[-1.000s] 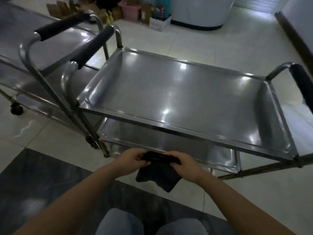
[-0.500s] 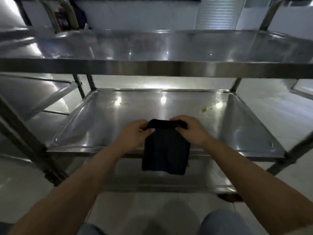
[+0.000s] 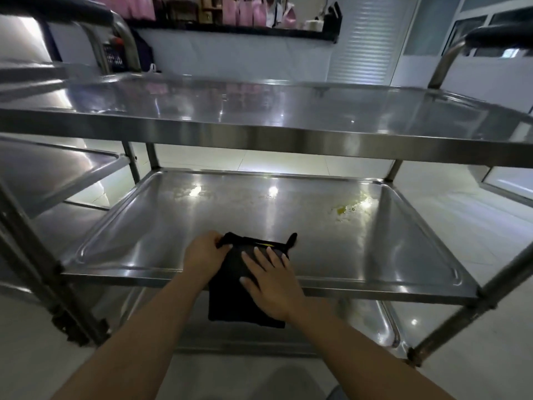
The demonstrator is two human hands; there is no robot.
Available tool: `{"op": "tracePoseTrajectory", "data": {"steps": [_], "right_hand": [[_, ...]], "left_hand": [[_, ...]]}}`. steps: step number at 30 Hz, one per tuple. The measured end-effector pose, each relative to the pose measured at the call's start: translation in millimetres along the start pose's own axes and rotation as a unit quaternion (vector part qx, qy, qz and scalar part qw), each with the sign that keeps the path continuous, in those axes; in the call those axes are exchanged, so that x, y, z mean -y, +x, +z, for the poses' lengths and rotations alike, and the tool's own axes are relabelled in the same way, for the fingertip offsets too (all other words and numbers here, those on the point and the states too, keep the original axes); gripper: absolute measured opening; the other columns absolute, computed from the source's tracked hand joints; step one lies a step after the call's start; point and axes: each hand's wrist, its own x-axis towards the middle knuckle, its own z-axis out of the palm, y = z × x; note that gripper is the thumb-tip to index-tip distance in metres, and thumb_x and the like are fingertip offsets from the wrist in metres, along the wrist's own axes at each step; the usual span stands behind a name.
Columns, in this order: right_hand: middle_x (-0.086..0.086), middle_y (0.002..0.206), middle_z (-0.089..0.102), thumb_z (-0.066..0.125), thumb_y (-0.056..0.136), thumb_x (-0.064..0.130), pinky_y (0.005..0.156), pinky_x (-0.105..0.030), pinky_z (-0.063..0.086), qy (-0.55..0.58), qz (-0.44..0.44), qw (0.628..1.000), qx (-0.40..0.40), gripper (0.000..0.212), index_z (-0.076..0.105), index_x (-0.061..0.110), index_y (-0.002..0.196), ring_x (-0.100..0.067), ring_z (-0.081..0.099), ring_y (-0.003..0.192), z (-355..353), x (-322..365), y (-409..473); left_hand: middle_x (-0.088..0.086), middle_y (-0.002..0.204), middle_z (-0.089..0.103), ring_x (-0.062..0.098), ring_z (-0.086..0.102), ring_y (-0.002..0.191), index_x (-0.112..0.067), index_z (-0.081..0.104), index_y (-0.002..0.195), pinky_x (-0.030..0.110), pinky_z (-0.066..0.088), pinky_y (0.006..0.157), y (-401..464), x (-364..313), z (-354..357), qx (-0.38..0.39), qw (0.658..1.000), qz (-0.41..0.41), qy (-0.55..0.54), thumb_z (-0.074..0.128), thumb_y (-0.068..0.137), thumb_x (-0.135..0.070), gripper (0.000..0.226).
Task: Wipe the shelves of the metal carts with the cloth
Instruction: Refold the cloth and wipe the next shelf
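Note:
A black cloth [image 3: 233, 301] lies over the front edge of the middle shelf [image 3: 346, 249] of the steel cart, its lower part hanging below the rim. My left hand [image 3: 203, 255] pinches the cloth's top left corner. Flat on top of the cloth lies my right hand [image 3: 271, 281], its fingers straight and spread. Yellowish smears [image 3: 346, 210] mark the shelf at the back right, and paler spots [image 3: 190, 193] show at the back left. The top shelf [image 3: 259, 111] spans the view above.
A second steel cart [image 3: 52, 171] stands close on the left. The lowest shelf [image 3: 383, 327] shows under the middle one. Cart legs [image 3: 461, 316] frame both sides. A counter with pink items [image 3: 245, 13] runs along the far wall. The floor is pale tile.
My view dropped from above the top shelf to the level of the middle shelf. The cloth went from hanging between both hands to lying on the shelf's front edge, and my right hand flattened onto it.

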Motion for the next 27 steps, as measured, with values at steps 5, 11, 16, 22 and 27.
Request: {"op": "tracePoseTrajectory", "data": {"steps": [5, 11, 16, 22, 27], "right_hand": [[0.003, 0.162, -0.002, 0.011, 0.096, 0.063, 0.117, -0.05, -0.008, -0.036, -0.011, 0.999, 0.033, 0.054, 0.007, 0.049, 0.148, -0.025, -0.008, 0.148, -1, -16, 17], [0.002, 0.162, 0.001, 0.015, 0.096, 0.062, 0.117, -0.048, -0.005, -0.026, 0.045, 0.998, 0.026, 0.054, 0.012, 0.047, 0.149, -0.026, -0.004, 0.148, -12, -66, 47], [-0.011, 0.161, -0.004, 0.01, 0.061, 0.097, 0.111, -0.061, -0.01, -0.004, 0.168, 0.984, 0.063, 0.107, 0.008, 0.039, 0.151, -0.041, -0.009, 0.145, -23, -62, 87], [-0.006, 0.159, -0.017, 0.001, 0.066, 0.093, 0.106, -0.063, -0.02, -0.074, 0.086, 0.992, 0.053, 0.089, -0.009, 0.052, 0.145, -0.04, -0.018, 0.143, 5, -27, 99], [0.003, 0.161, -0.012, -0.003, 0.057, 0.096, 0.11, -0.063, -0.01, -0.09, 0.143, 0.985, 0.039, 0.094, -0.004, 0.057, 0.143, -0.031, -0.013, 0.146, -23, -106, 66]], "left_hand": [[0.016, 0.115, 0.061, 0.035, 0.053, 0.111, -0.005, 0.061, 0.113, 0.044, 0.038, 0.097, -11, 31, 9, -0.058, 0.994, 0.057, 0.066, 0.041, 0.098, -0.046, 0.047], [0.01, 0.136, 0.048, 0.032, 0.043, 0.128, -0.017, 0.052, 0.125, 0.053, 0.027, 0.109, -6, 44, 24, -0.025, 0.966, 0.092, 0.24, 0.021, 0.095, -0.053, 0.057], [0.008, 0.143, 0.04, 0.028, 0.033, 0.135, -0.02, 0.042, 0.136, 0.051, 0.019, 0.113, -4, 46, 27, -0.023, 0.964, 0.077, 0.255, 0.017, 0.094, -0.056, 0.061], [0.007, 0.151, 0.029, 0.026, 0.024, 0.14, -0.022, 0.028, 0.145, 0.049, 0.017, 0.114, -1, 55, 23, 0.001, 0.956, 0.09, 0.277, 0.024, 0.097, -0.049, 0.055], [0.006, 0.152, 0.029, 0.026, 0.023, 0.141, -0.024, 0.029, 0.145, 0.049, 0.013, 0.114, 3, 59, 25, 0.01, 0.964, 0.085, 0.253, 0.02, 0.092, -0.056, 0.062]]}}
